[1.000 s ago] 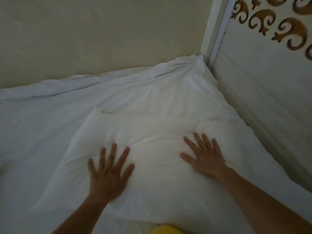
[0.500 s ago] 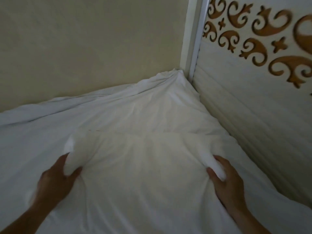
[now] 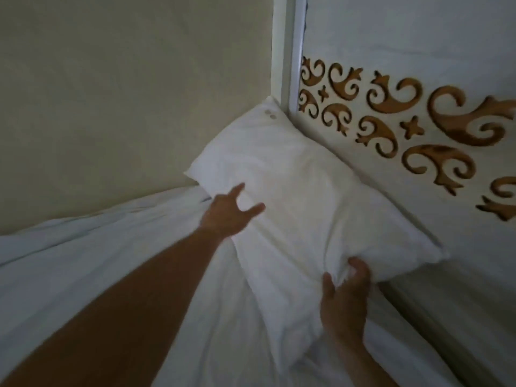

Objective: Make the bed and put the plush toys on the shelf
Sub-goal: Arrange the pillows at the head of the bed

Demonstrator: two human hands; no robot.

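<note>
Two hands set a white pillow (image 3: 307, 196) into the bed's head corner.

Head view: the pillow stands tilted against the carved headboard (image 3: 418, 65) and beige wall (image 3: 125, 93), above the rumpled white sheet (image 3: 83, 261). The right hand (image 3: 344, 300) has its fingers (image 3: 360, 270) bunched into the lower edge; the left hand (image 3: 227, 213), fingers spread, rests against the pillow's left side.
</note>
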